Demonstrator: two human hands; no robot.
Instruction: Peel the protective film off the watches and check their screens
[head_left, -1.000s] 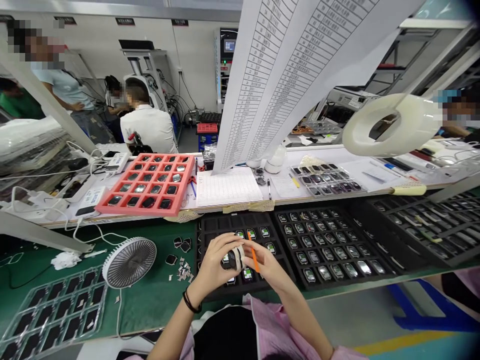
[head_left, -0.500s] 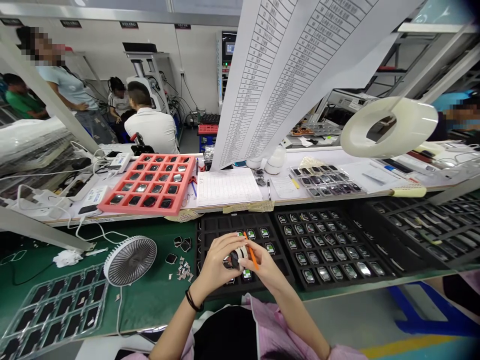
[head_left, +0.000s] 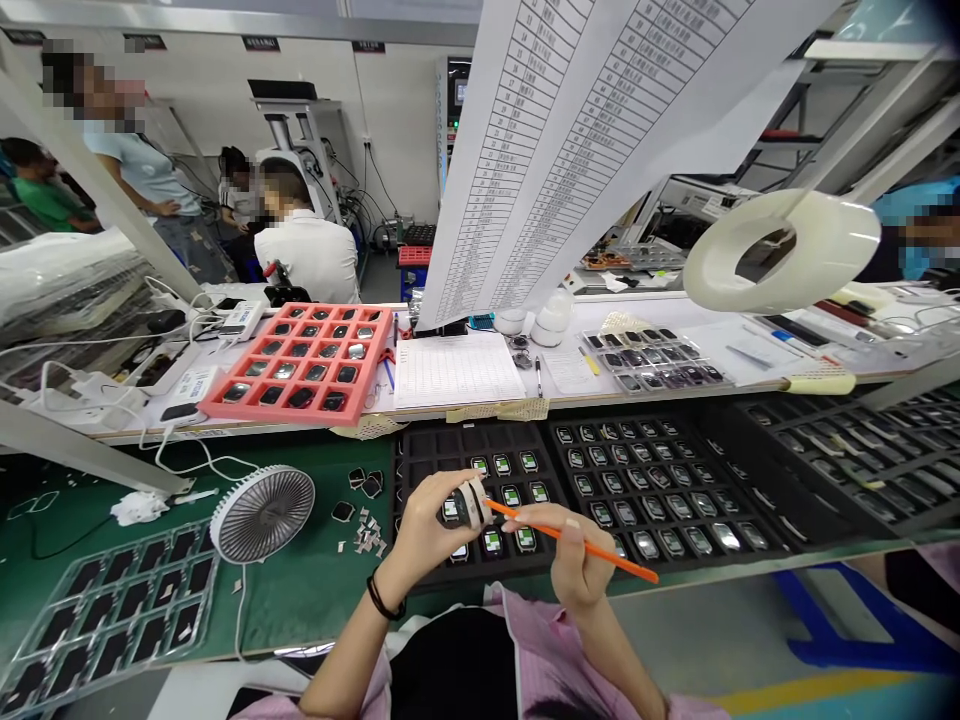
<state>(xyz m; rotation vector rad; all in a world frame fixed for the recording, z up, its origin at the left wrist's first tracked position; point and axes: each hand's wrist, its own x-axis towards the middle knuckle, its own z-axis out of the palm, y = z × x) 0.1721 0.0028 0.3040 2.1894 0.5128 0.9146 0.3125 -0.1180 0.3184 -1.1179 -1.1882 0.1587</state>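
A curved off-white-and-black piece (head_left: 474, 503) is gripped in the left hand (head_left: 426, 525), kinda finger-hidden; a slim orange plastic-looking stick (head_left: 619, 560) is pinched in the right hand (head_left: 579, 565), tip contact unclear.

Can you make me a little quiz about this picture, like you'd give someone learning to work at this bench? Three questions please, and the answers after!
1. Which hand holds the orange stick?

2. True or false: the pink tray sits on the white shelf.

3. What colour is the band around the wrist of the left hand?
A) red
B) black
C) yellow

Key:
1. The right hand.
2. True.
3. B.
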